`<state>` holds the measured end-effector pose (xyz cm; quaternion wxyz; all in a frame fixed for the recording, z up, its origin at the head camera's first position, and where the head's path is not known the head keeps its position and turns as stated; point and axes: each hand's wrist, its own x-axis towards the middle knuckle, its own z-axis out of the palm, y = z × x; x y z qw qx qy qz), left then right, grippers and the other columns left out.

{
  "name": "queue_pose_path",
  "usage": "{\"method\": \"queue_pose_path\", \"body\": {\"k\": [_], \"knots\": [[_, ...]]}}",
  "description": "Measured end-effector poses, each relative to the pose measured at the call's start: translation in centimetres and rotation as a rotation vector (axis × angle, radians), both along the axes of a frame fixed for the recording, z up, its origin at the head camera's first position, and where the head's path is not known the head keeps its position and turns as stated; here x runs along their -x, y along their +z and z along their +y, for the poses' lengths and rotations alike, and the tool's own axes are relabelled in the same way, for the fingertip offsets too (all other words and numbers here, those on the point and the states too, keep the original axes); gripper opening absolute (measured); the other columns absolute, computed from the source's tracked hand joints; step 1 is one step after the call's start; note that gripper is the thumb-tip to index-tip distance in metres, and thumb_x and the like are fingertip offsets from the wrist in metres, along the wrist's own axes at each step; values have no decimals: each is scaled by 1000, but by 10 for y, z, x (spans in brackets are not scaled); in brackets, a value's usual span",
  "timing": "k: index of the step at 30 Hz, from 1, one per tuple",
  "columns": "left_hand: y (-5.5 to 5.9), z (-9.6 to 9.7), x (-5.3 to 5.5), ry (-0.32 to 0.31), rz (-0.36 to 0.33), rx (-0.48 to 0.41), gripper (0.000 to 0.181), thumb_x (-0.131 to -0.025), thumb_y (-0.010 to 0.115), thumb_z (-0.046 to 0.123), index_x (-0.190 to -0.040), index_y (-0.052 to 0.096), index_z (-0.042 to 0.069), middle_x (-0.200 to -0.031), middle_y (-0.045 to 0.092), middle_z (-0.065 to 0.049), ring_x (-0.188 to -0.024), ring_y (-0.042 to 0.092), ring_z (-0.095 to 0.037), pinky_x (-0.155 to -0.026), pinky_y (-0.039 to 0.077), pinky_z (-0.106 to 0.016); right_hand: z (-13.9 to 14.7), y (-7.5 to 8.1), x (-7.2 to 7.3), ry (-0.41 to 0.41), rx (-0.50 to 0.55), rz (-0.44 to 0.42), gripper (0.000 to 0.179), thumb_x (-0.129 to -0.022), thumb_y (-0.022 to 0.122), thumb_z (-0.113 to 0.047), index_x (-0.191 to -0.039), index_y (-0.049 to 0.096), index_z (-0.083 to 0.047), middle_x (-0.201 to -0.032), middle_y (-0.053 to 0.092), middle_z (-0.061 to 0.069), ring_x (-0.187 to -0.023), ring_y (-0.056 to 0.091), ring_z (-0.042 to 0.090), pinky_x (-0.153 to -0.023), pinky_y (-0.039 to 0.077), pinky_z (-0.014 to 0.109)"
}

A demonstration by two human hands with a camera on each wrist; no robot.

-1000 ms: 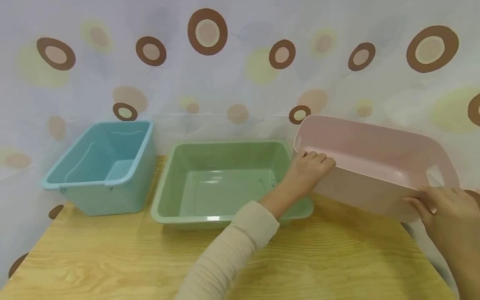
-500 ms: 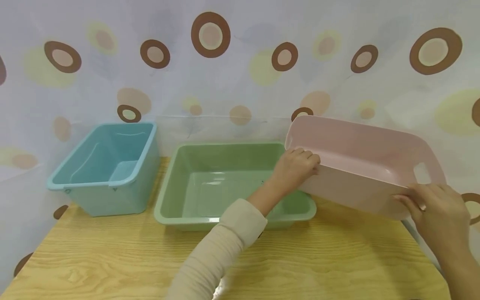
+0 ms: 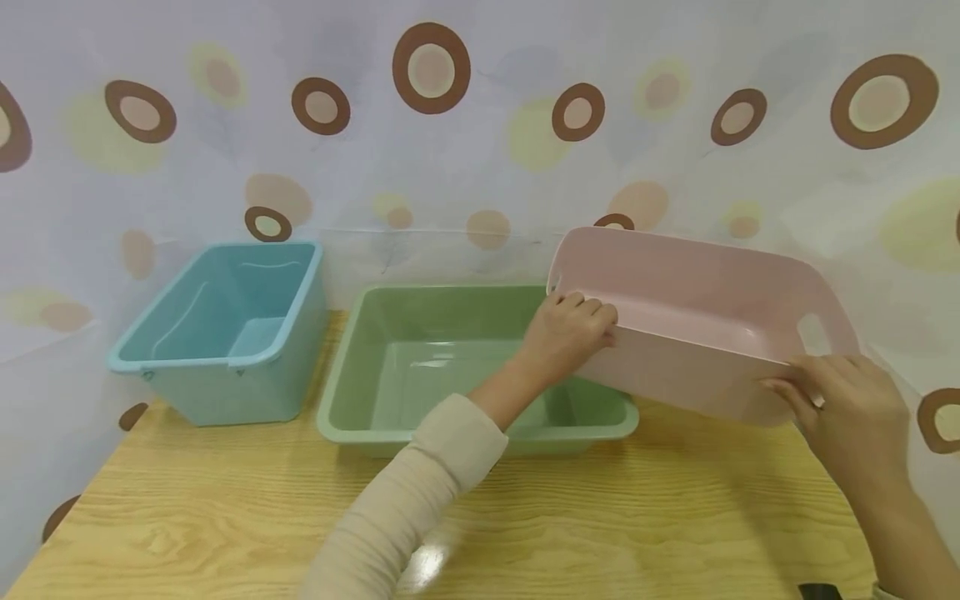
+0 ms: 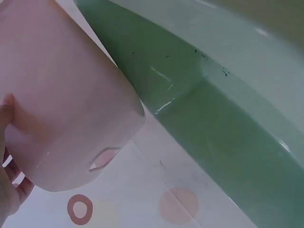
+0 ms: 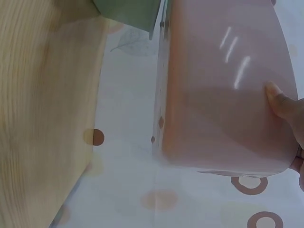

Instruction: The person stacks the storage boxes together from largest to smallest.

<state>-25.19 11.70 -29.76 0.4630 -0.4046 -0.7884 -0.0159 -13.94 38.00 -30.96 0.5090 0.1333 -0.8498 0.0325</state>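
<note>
Both hands hold a pink plastic bin (image 3: 690,367), tilted and raised above the right part of the table. My left hand (image 3: 566,333) grips its front rim near the left end, fingers curled over the edge. At the right end my right hand (image 3: 851,408) pinches the same rim, thumb on the outer wall; that thumb (image 5: 280,100) shows in the right wrist view. The bin's left end overlaps a green basin (image 3: 480,437) in the head view. An oval handle hole (image 4: 104,158) shows in the bin's end in the left wrist view.
To the left stands a light blue bin (image 3: 225,392) on the wooden table (image 3: 225,508). A wall covering with brown rings (image 3: 431,67) hangs behind. Some small dark object (image 3: 819,592) pokes in at the front edge on the right.
The pink bin, held by both hands, has moved left, its left end now further over the green basin. The view has shifted slightly. Both grips stay the same.
</note>
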Motion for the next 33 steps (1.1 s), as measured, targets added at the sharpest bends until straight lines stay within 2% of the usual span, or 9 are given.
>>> {"method": "queue_pose_path", "body": {"k": [8,16,28,33], "knots": [[3,-16,1,12,43,1,29,-78,61,46,-81,58,18,-73,63,10,-62,59,-9,-58,43,-20,-11,2,9,48,23,11,66,-83,41,-59,-76,62,4,-64,61,18,-60,51,34,-61,38,41],[4,-33,0,21,27,0,29,-78,61,46,-80,58,17,-72,63,10,-60,58,-9,-58,43,-20,-24,3,17,104,48,8,63,-82,44,-57,-76,63,3,-64,62,17,-60,51,33,-64,39,43],[5,-69,-2,44,14,15,27,-79,63,43,-81,59,16,-73,63,8,-63,60,-11,-60,44,-21,-52,2,33,161,52,31,59,-81,45,-56,-72,62,0,-62,61,15,-60,50,32,-61,38,40],[5,-82,-3,55,28,1,28,-77,64,43,-80,59,16,-73,64,8,-64,61,-10,-60,45,-22,-63,3,39,190,34,32,56,-82,46,-54,-71,61,-1,-61,58,13,-58,48,29,-59,35,37]]}}
